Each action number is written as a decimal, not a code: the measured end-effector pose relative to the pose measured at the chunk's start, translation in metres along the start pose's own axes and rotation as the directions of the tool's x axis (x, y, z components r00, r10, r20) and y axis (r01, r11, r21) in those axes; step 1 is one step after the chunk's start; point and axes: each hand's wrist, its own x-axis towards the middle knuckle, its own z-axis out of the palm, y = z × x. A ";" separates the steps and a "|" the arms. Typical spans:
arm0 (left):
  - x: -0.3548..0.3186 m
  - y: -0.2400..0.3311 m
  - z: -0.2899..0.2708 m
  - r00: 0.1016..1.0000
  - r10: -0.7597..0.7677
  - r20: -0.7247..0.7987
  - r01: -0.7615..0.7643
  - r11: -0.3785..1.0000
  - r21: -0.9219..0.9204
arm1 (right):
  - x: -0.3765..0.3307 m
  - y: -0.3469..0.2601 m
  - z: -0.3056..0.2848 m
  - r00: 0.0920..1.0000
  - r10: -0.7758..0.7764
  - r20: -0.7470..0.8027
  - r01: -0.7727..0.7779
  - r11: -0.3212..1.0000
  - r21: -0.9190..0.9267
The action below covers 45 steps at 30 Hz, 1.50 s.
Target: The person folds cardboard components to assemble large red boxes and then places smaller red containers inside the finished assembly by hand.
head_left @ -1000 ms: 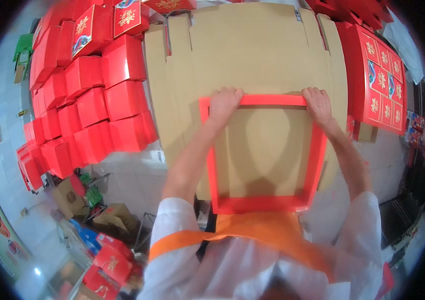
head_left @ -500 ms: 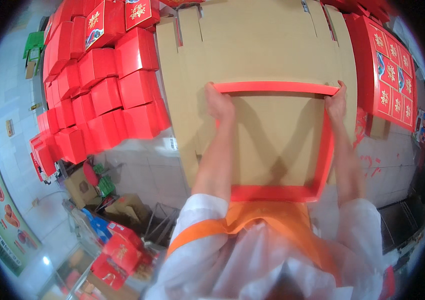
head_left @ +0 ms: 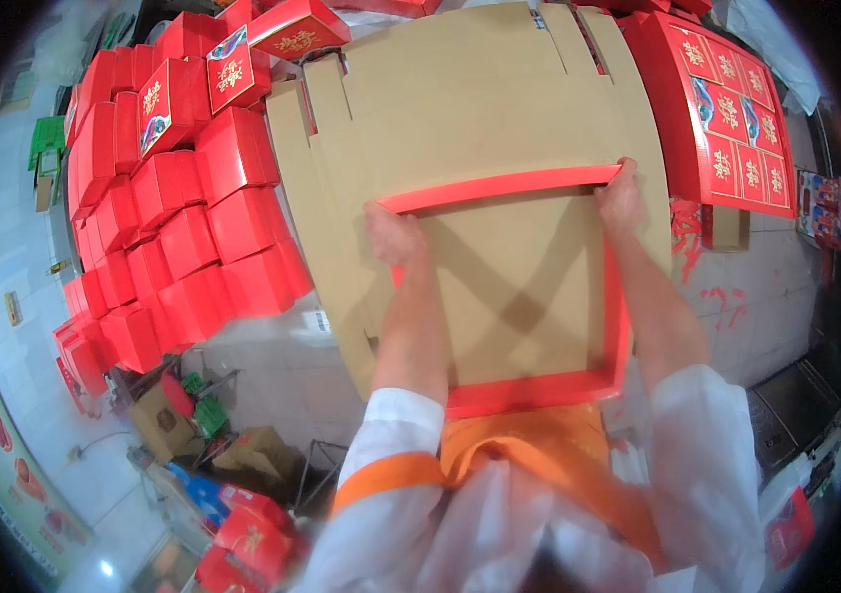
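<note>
A square red cardboard frame (head_left: pixel 509 185) lies over the brown cardboard sheets (head_left: pixel 460 94) in front of me. The brown board shows through its open middle. My left hand (head_left: pixel 398 233) is closed round the frame's far left corner. At the far right corner, my right hand (head_left: pixel 622 200) grips the frame with fingers wrapped over its edge. The frame's near side rests close to my orange apron (head_left: pixel 529 440). My left forearm hides much of its left side.
Red boxes (head_left: pixel 186 242) are heaped on the left. A large red printed box (head_left: pixel 737 124) stands at the right, its top divided into panels. Brown cartons (head_left: pixel 260 453) and red bags (head_left: pixel 252 534) sit on the lower left. Red scraps (head_left: pixel 727 301) lie on the tiled floor at the right.
The view has turned slightly, so the boxes and board appear shifted and tilted. Both hands keep hold of the frame's far corners, and it looks otherwise the same.
</note>
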 end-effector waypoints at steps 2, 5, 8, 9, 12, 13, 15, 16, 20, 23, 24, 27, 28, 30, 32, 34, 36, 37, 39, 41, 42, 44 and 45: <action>0.002 -0.007 0.002 0.997 0.069 -0.028 -0.069 0.997 0.023 | -0.002 -0.007 -0.006 0.999 0.017 0.040 -0.016 1.000 -0.018; 0.004 -0.007 0.002 0.997 0.079 -0.016 -0.079 0.997 -0.001 | 0.001 0.003 0.000 0.996 -0.084 -0.011 0.084 0.996 0.008; 0.001 -0.010 0.001 0.994 0.108 -0.004 -0.108 0.986 -0.129 | -0.003 0.007 0.006 0.995 -0.089 -0.036 0.091 0.995 0.052; 0.001 -0.010 0.001 0.995 0.103 -0.003 -0.102 0.986 -0.134 | -0.006 0.006 0.006 0.995 -0.088 -0.046 0.090 0.995 0.040; 0.004 -0.013 0.004 0.994 0.104 -0.015 -0.106 0.984 -0.145 | -0.009 0.001 0.000 0.998 -0.052 -0.048 0.052 0.999 0.000; 0.005 -0.016 0.006 0.993 0.115 -0.029 -0.118 0.982 -0.148 | -0.008 -0.003 -0.002 0.999 -0.020 -0.030 0.019 1.000 -0.017; 0.006 -0.017 0.006 0.991 0.131 -0.029 -0.133 0.982 -0.134 | -0.006 -0.007 -0.004 1.000 0.029 -0.006 -0.029 0.999 -0.043; 0.005 -0.016 0.004 0.991 0.135 -0.014 -0.136 0.984 -0.117 | -0.005 -0.007 -0.004 0.999 0.045 0.002 -0.045 0.998 -0.052; 0.003 -0.012 -0.006 0.983 0.161 0.091 -0.147 0.978 -0.151 | 0.006 0.007 0.002 0.996 0.059 0.070 -0.056 0.997 -0.049; 0.013 -0.018 0.005 0.970 0.218 0.103 -0.182 0.941 -0.285 | 0.019 0.055 0.008 0.914 -0.406 -0.025 0.394 0.868 0.301; 0.018 -0.033 0.010 0.945 0.298 0.137 -0.195 0.845 -0.498 | 0.016 0.072 0.003 0.897 -0.421 0.136 0.294 0.796 0.528; 0.032 -0.103 -0.007 0.852 0.475 0.222 -0.105 0.569 -0.816 | -0.045 0.101 -0.031 0.864 -0.282 0.417 -0.104 0.711 0.695; 0.023 -0.126 -0.021 0.812 0.491 0.316 -0.046 0.593 -0.804 | -0.064 0.114 -0.047 0.880 -0.187 0.436 -0.193 0.698 0.689; -0.007 -0.170 -0.029 0.809 0.402 0.428 0.135 0.582 -0.802 | -0.101 0.160 -0.063 0.897 -0.068 0.436 -0.282 0.673 0.684; -0.029 -0.214 -0.027 0.786 0.314 0.532 0.310 0.544 -0.780 | -0.141 0.204 -0.047 0.885 -0.193 0.423 -0.217 0.633 0.743; -0.077 -0.257 -0.002 0.689 0.261 0.676 0.519 0.473 -0.712 | -0.188 0.197 -0.028 0.907 -0.329 0.263 0.143 0.828 0.542; -0.114 -0.283 0.025 0.559 0.244 0.793 0.697 0.381 -0.608 | -0.216 0.180 -0.017 0.940 -0.258 0.225 0.168 0.921 0.353; -0.114 -0.280 0.021 0.567 0.258 0.782 0.655 0.434 -0.618 | -0.210 0.185 -0.017 0.901 -0.166 0.400 -0.067 0.859 0.508; -0.109 -0.274 0.013 0.584 0.288 0.759 0.563 0.530 -0.634 | -0.199 0.195 -0.012 0.794 -0.142 0.591 -0.321 0.729 0.605; -0.117 -0.260 -0.006 0.645 0.276 0.712 0.521 0.523 -0.674 | -0.192 0.218 -0.005 0.780 -0.163 0.604 -0.340 0.700 0.628; -0.123 -0.254 -0.019 0.677 0.267 0.686 0.496 0.522 -0.694 | -0.198 0.240 0.000 0.782 -0.266 0.564 -0.081 0.854 0.514; -0.131 -0.253 -0.046 0.621 0.222 0.752 0.395 0.740 -0.545 | -0.217 0.288 0.005 0.745 -0.381 0.548 0.292 0.924 0.246; -0.139 -0.270 -0.037 0.618 0.170 0.768 0.426 0.748 -0.509 | -0.228 0.300 0.009 0.740 -0.351 0.574 0.252 0.936 0.247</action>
